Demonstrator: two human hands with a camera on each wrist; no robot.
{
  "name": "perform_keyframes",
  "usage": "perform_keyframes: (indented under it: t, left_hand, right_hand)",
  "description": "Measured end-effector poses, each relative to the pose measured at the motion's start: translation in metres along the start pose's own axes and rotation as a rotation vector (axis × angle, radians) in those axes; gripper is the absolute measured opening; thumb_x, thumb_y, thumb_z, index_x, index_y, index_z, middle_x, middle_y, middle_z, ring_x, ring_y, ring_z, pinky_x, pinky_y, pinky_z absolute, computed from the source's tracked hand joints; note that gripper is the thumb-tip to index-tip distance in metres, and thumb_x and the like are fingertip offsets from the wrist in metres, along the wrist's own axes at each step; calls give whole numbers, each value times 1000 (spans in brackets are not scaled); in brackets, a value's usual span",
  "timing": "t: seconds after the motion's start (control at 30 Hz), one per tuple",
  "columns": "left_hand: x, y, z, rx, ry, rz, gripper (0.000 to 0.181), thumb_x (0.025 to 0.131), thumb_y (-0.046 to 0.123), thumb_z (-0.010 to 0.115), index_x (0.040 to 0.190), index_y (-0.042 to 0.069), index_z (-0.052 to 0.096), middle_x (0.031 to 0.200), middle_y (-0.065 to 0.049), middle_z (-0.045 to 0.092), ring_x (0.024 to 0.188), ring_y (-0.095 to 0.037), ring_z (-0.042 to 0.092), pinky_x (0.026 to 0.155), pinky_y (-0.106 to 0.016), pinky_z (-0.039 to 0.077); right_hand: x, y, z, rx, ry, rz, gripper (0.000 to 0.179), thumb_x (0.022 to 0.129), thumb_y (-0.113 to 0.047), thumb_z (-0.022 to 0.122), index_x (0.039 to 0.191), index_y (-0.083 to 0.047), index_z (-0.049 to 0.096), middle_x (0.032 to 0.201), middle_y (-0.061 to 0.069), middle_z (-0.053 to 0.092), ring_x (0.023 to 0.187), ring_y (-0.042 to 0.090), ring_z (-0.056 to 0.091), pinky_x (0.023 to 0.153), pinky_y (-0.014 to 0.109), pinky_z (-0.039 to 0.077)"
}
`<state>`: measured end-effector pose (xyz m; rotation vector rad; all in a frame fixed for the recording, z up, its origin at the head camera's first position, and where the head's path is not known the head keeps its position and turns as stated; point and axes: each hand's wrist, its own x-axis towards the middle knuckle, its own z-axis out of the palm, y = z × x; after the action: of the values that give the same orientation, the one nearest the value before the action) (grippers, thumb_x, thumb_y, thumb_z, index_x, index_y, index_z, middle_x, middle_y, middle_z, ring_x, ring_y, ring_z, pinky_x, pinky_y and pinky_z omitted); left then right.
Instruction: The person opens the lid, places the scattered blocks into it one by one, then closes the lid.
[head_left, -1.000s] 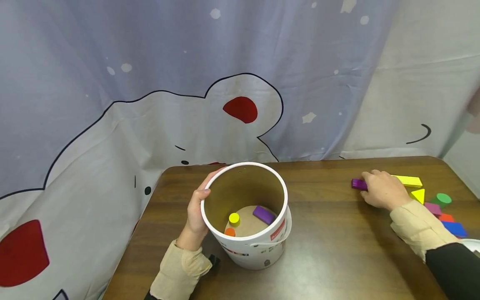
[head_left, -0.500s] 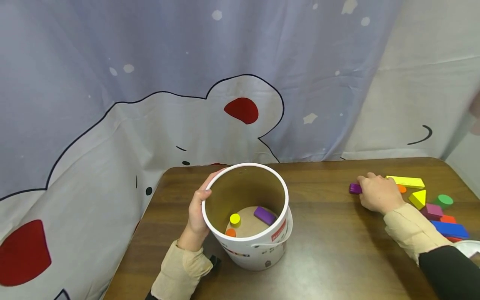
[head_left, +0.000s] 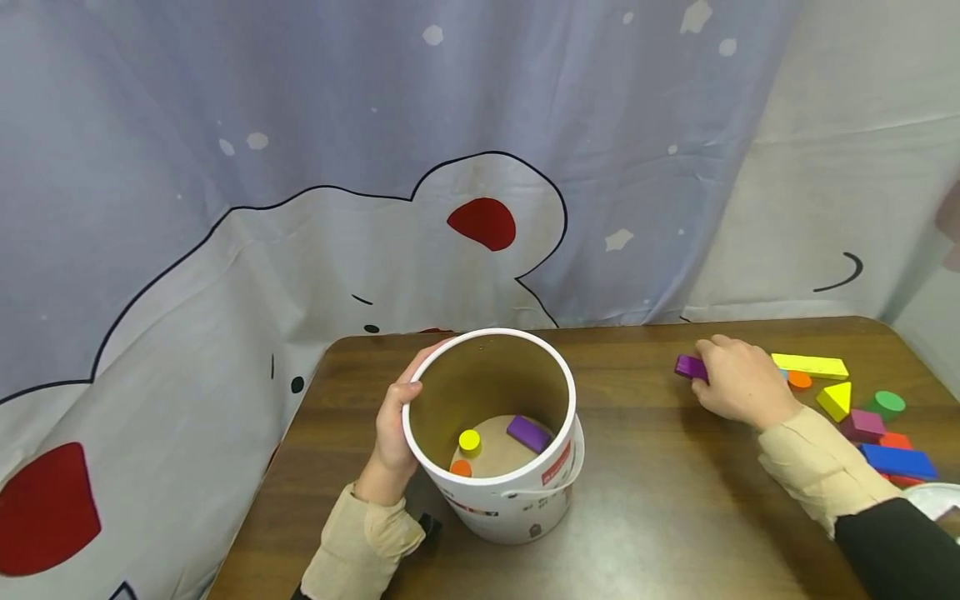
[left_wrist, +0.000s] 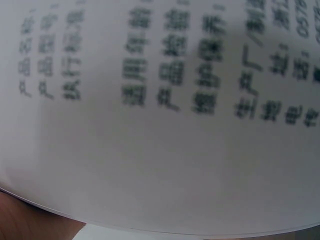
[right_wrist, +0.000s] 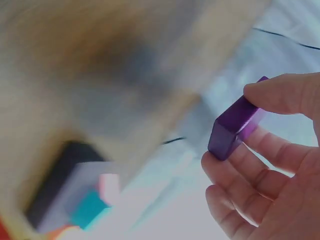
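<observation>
Between thumb and fingers, my right hand (head_left: 742, 383) pinches a purple toy block (head_left: 690, 367) near the far right of the table. In the right wrist view this purple block (right_wrist: 235, 120) is tilted, with the thumb on one side and fingertips on the other. My left hand (head_left: 395, 421) grips the rim of a white bucket (head_left: 510, 518) at its left side. Inside the bucket lie a yellow cylinder (head_left: 469, 442), another purple block (head_left: 528, 434) and an orange piece (head_left: 461, 468), partly hidden by the rim. Printed bucket wall (left_wrist: 160, 150) fills the left wrist view.
Right of my right hand lie a long yellow block (head_left: 810, 366), an orange round (head_left: 799, 380), a yellow triangular block (head_left: 835, 402), a green cylinder (head_left: 887, 405), a magenta block (head_left: 862, 426) and a blue block (head_left: 900, 461). A white container (head_left: 933, 498) is cut off at right.
My right hand has moved left with the purple block, uncovering the orange round and more of the yellow block. The left hand and bucket stay put.
</observation>
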<state>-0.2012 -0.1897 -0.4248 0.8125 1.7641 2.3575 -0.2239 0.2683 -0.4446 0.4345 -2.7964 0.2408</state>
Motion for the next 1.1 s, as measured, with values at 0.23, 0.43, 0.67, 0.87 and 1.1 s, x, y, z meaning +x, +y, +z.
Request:
perform_keyframes:
  t: [0.23,0.43,0.67,0.87,1.1]
  left_hand:
    - [-1,10,7,6,-27,27,64,96,23,25,155,5,40,152,-9,50,139,-30,47,115,-51,38]
    - [-1,11,9,3,-12,17,62,96,25,27,154,7,42,151,-8,52,138,-28,48,115,-48,39]
    - [0,6,5,-8,-19,20,65,95,20,20,156,6,40,153,-8,50,140,-29,47,115,-50,38]
    - [1,3,3,-26,-34,34,65,96,20,20,156,7,40,154,-7,50,140,-28,47,115,-49,39]
    - [1,0,1,-22,-42,41,65,96,21,20,156,6,40,154,-9,49,140,-29,47,115,-50,38]
  right_hand:
    - [13,-46,-40,106,81,-25,26,79,-15,75,101,-2,70,88,8,65,70,23,57,66,43,48]
    - [20,-87,-69,132,189,-127,24,78,-13,76,100,-6,71,86,5,65,72,21,56,68,42,46]
    - [21,-128,-95,146,293,-224,25,77,-14,76,101,-9,72,87,0,62,73,18,53,69,39,44]
    - [25,-159,-108,202,327,-286,22,79,-17,74,100,-11,72,85,-3,60,73,16,51,71,37,42]
    - [35,-192,-109,289,325,-351,25,80,-18,73,103,-10,71,86,-4,59,74,13,50,70,34,43]
